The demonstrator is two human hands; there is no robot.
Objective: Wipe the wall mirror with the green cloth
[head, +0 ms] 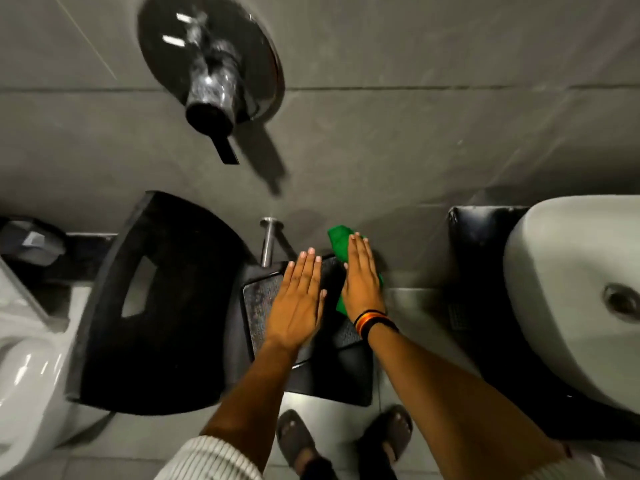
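The green cloth (341, 242) lies under my right hand (362, 282), with one end sticking out past the fingertips and another bit showing beside the wrist. That hand is stretched flat, palm down, with a striped band at the wrist. My left hand (298, 299) is just to its left, also flat with straight fingers and nothing in it. Both hands are held out low in front of the grey tiled wall (415, 140). No mirror shows in this view.
A chrome wall tap (207, 71) juts out above. Below the hands are a black bin (346, 368) and a chrome pipe (267, 244). A black stool (156, 299) and a white toilet (20, 358) are left, a white basin (571, 299) right. My sandalled feet (298, 441) stand on the floor.
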